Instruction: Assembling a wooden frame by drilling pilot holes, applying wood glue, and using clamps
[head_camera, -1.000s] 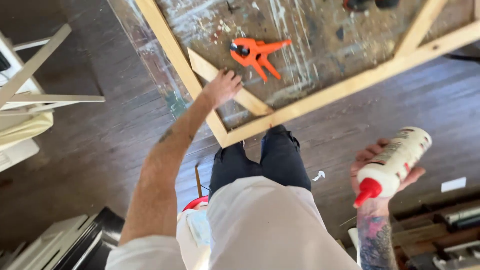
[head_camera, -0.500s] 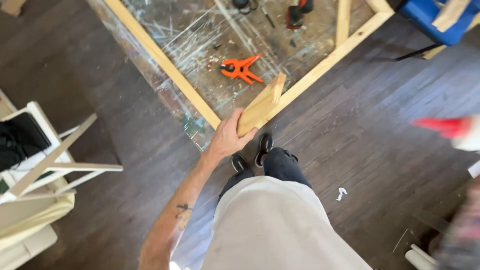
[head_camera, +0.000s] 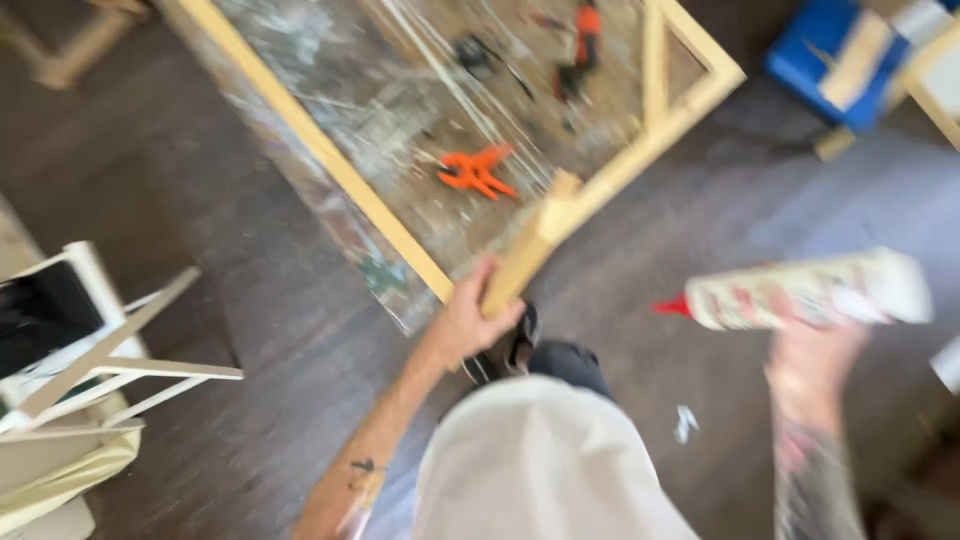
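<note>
left hand (head_camera: 468, 325) grips wood block (head_camera: 528, 252) at frame corner | right hand (head_camera: 812, 352) holds glue bottle (head_camera: 810, 290) (blurred)

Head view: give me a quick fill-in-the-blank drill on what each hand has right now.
1. The left hand holds a short block made of ____.
2. The right hand holds a glue bottle whose nozzle cap is ____.
3. The spring clamp lying inside the wooden frame is ____.

Missing words: wood; red; orange
</note>
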